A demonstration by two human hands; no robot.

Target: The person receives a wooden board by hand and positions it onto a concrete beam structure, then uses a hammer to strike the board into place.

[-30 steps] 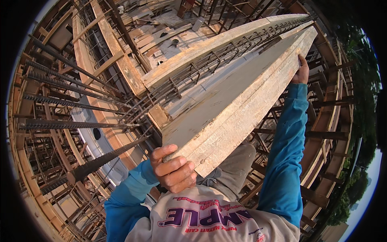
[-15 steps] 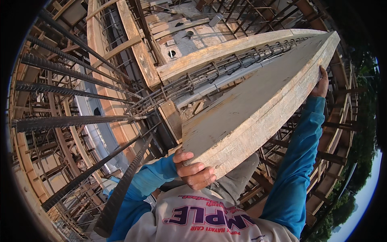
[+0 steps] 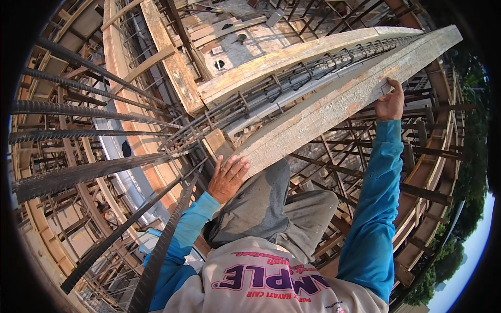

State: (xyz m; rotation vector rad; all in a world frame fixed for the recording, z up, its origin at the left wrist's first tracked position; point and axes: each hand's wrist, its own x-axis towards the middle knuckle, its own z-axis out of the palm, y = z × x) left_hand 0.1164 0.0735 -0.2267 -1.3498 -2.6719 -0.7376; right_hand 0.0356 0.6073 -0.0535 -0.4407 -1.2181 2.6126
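Note:
A long, worn wooden formwork panel (image 3: 323, 107) stands tilted on edge, running from my lap to the far right. Its broad grey side is now mostly hidden. My left hand (image 3: 228, 178) lies against the near end, fingers stretched and slightly spread. Farther along, my right hand (image 3: 390, 103) has its fingers bent at the panel's lower edge, with a small grey piece at the fingertips. I cannot tell whether that piece is part of the panel. Left of the panel runs a steel rebar cage (image 3: 302, 78), with a pale wooden formwork board (image 3: 292, 58) beyond it.
Thick ribbed rebars (image 3: 94, 109) jut out at the left, some close to my left arm. A short wood block (image 3: 216, 142) sits by the panel's near end. Scaffold timbers (image 3: 334, 156) cross below on the right. A curved formwork edge (image 3: 438, 151) borders trees.
The panel has rolled more upright and moved away from my body. My left hand has gone from gripping its corner to lying flat. My right hand has shifted left and nearer the panel's face.

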